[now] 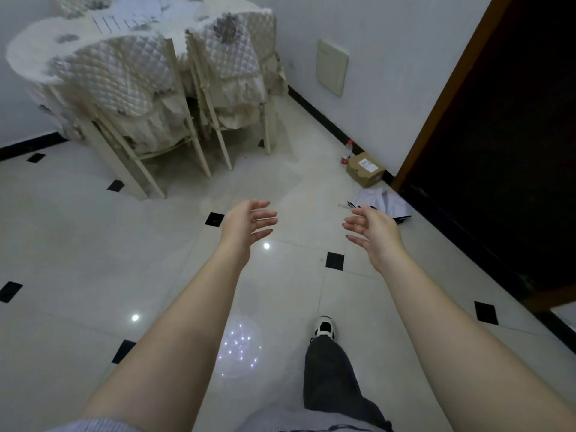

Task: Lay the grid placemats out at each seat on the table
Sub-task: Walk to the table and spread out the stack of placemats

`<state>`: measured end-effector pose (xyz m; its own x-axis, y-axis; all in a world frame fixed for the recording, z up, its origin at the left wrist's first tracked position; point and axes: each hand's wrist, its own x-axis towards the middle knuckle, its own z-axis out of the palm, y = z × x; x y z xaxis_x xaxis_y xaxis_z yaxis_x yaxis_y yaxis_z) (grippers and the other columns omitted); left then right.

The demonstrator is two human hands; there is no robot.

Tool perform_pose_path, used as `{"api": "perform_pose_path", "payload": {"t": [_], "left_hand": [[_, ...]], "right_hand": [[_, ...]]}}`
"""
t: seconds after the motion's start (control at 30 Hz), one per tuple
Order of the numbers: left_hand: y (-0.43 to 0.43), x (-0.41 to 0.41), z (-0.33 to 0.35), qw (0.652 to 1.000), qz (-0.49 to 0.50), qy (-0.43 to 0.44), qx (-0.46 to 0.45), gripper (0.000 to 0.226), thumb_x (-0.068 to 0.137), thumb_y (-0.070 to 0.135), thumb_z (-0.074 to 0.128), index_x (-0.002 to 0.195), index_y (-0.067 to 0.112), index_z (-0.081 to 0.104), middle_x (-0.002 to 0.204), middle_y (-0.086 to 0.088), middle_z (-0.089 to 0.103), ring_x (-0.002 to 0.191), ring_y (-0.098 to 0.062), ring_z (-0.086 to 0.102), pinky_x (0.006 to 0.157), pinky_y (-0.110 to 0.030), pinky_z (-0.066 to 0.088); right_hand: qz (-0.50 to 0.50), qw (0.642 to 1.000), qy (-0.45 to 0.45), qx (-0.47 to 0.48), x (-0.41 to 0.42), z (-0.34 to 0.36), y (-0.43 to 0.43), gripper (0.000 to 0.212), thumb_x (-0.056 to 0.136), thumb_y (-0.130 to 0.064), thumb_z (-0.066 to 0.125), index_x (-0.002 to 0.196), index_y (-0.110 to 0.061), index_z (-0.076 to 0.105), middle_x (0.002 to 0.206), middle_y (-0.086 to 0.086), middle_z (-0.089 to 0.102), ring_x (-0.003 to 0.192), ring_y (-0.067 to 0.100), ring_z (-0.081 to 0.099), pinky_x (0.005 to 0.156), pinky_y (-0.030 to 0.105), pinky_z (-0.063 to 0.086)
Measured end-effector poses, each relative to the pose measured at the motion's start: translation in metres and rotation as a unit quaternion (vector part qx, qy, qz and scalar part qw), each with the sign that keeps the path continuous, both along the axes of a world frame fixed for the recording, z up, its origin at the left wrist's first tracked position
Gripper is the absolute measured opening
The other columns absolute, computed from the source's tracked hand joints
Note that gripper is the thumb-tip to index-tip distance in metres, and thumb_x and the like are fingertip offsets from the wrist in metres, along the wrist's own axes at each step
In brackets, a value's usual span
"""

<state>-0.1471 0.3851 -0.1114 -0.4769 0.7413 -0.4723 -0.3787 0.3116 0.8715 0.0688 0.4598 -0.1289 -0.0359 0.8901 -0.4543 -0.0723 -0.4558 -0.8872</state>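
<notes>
Bare forearms (187, 322) stretched ahead, left grip (249, 222) and right grip (374, 232) both spread, empty. Far beyond the left grip, past quilted chairs (124, 70), a lined placemat (112, 23) seemingly lay on the surface (28, 54). Probably the approach; next, reaching that surface.

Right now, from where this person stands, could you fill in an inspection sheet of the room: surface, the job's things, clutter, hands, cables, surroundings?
Surface: table under a pale cloth, far ahead on the left, with quilted chairs pushed in.
Job's things: pale sheets lie on the table; too blurred to tell whether they are grid placemats.
Clutter: bottle, cardboard box and white bag on the floor by the wall.
Hands: left hand and right hand open, fingers spread, holding nothing.
Cables: nothing seen.
Surroundings: glossy tiled floor; dark doorway on the right.
</notes>
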Motion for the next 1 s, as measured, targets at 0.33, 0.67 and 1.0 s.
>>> {"api": "perform_pose_path", "payload": {"t": [0.33,0.67,1.0], "left_hand": [[0.195,0.004,0.009,0.999,-0.014,0.030,0.006,0.033,0.095,0.019,0.041,0.113,0.001,0.062,0.099,-0.018,0.068,0.090,-0.030,0.067,0.088,-0.042,0.053],[0.329,-0.015,0.022,1.000,-0.004,0.024,0.008,0.034,0.095,0.018,0.041,0.115,0.000,0.062,0.103,-0.020,0.068,0.094,-0.031,0.067,0.092,-0.043,0.052],[0.474,-0.082,0.002,1.000,0.000,0.002,-0.003,0.028,0.095,0.018,0.042,0.108,0.002,0.061,0.101,-0.020,0.067,0.091,-0.031,0.065,0.091,-0.042,0.051]], "right_hand": [[0.006,1.000,-0.003,-0.004,-0.008,-0.008,0.199,0.021,0.098,-0.024,0.046,0.089,-0.013,0.062,0.083,0.007,0.066,0.077,0.018,0.065,0.077,0.034,0.054],[-0.002,1.000,-0.015,-0.007,-0.024,0.001,0.343,0.019,0.090,-0.012,0.054,0.102,-0.005,0.066,0.087,0.011,0.068,0.081,0.022,0.068,0.079,0.037,0.057],[0.017,0.999,-0.027,0.006,-0.095,-0.026,0.484,0.024,0.092,-0.014,0.049,0.107,-0.004,0.065,0.088,0.010,0.067,0.082,0.021,0.067,0.077,0.037,0.056]]}}
